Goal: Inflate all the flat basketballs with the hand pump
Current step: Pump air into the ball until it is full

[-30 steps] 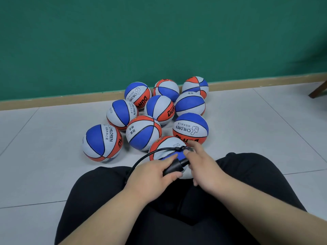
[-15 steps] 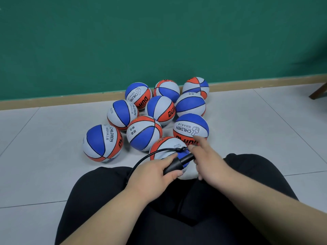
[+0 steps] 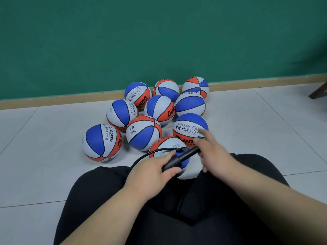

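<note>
A black hand pump [image 3: 178,159] lies slantwise across a blue, white and orange basketball [image 3: 167,145] wedged between my knees. My left hand [image 3: 152,171] grips the pump's thick barrel end. My right hand [image 3: 214,152] holds the handle end, with the forefinger stretched out and blurred. The rod shows drawn out between the two hands. A thin black hose [image 3: 141,159] loops from the pump past my left hand toward the ball's top; the needle end is too small to make out. Several more basketballs [image 3: 143,132] of the same colours sit clustered on the floor beyond.
I sit on a grey tiled floor [image 3: 256,131] with my legs in black trousers [image 3: 185,209] spread round the ball. A green wall [image 3: 159,41] with a tan skirting board stands behind the balls. A dark wooden furniture leg [image 3: 318,91] shows at the right edge.
My right hand has moved up and to the right, drawing the pump's handle away from the barrel. My left hand has stayed on the barrel.
</note>
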